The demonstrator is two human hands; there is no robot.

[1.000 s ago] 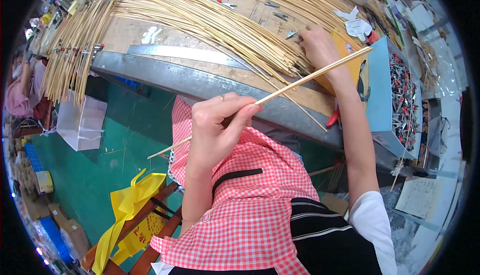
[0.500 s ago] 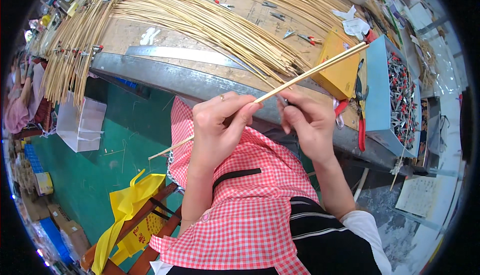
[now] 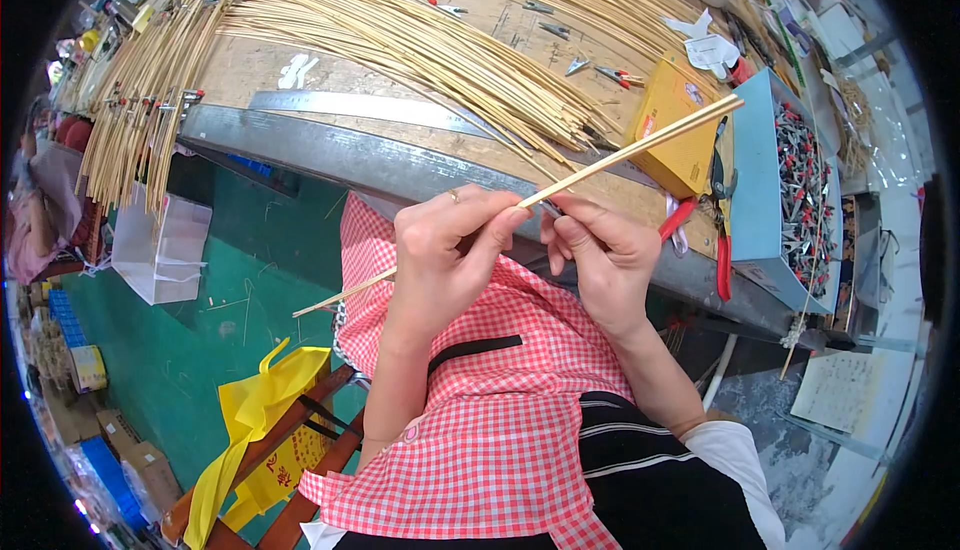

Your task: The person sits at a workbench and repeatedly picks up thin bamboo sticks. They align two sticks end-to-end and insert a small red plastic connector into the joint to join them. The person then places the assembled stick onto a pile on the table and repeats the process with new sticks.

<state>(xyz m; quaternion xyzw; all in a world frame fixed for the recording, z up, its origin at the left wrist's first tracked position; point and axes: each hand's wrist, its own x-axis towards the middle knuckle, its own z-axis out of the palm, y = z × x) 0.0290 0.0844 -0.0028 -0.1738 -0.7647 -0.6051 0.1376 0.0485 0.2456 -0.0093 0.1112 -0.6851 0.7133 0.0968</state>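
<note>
Pinched between the thumb and forefinger of my left hand (image 3: 450, 255) is a small bundle of thin bamboo sticks (image 3: 640, 147). It slants up to the right over the table edge, and its lower end comes out below that hand, over my checked apron. My right hand (image 3: 608, 258) is closed close beside it, just under the sticks. Its fingertips grip a small dark metal clip (image 3: 551, 209), mostly covered by the fingers, at the sticks near my left thumb. Whether the clip's jaws are around the sticks I cannot tell.
Long bamboo sticks (image 3: 430, 45) lie across the worktable, near a steel ruler (image 3: 370, 107) and loose clips. To the right are a yellow box (image 3: 668, 115), red-handled pliers (image 3: 723, 260) and a blue box (image 3: 757, 190) full of clips. Clipped sticks (image 3: 140, 135) overhang the table's left end.
My right hand has moved slightly left and down, bringing the clip closer to my left fingertips. The sticks' upper end has dipped a little.
</note>
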